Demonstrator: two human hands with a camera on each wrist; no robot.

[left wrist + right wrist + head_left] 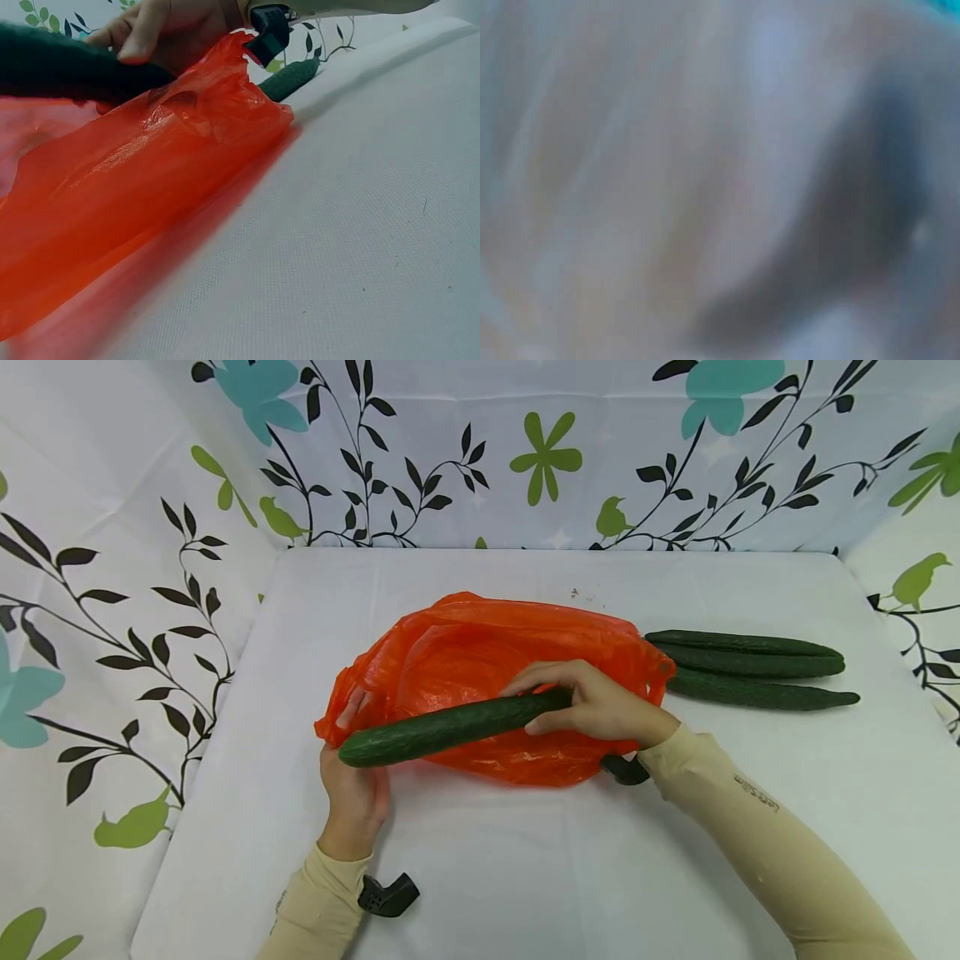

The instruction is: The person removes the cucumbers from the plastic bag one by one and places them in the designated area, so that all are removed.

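My right hand (592, 702) grips a long dark green cucumber (442, 731) near its right end. The cucumber slants over the mouth of a crumpled red plastic bag (480, 635), its free end lower left. At the bag's left edge, my left hand (352, 793) holds the plastic; its fingers show faintly through the film, and the cucumber's tip overlaps this hand. The left wrist view shows the right hand (172, 30) with its thumb along the cucumber (60, 64), above the bag (142, 165). The right wrist view is a blur.
Several more cucumbers (750, 660) lie side by side on the white table (675, 877), right of the bag. Patterned cloth (450, 410) hangs at the back and sides. A black wrist device (388, 895) sits at the left sleeve, another (624, 770) at the right.
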